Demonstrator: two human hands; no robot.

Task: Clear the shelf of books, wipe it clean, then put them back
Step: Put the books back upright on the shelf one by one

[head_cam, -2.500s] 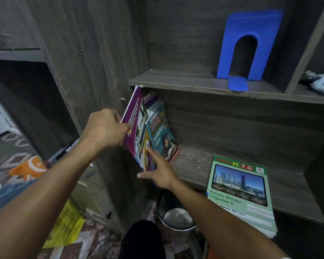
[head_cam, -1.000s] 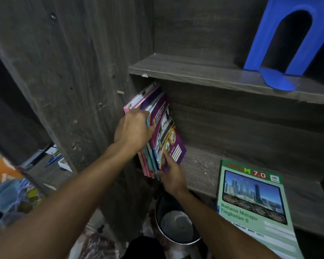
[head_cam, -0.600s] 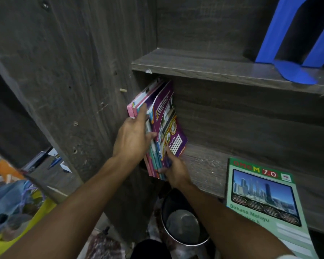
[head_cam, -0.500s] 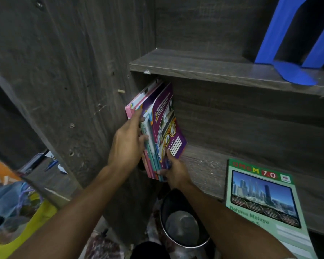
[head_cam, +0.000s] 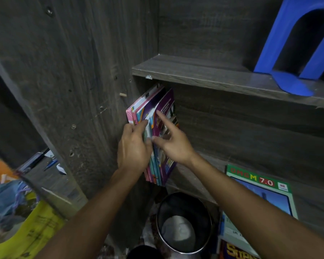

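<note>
Item: books, a row of thin paperbacks, upright and leaning left against the side panel, standing on the lower shelf.
Left hand: fingers bent round the row's front edges, thumb against them, gripping.
Right hand: forefinger straight, pressed flat on the outer purple cover; thumb stretched towards the left hand; nothing grasped.
Right of the fingers, well apart: green workbook, lying flat.
Above them: blue bookend.
Below them: metal bin.
</note>
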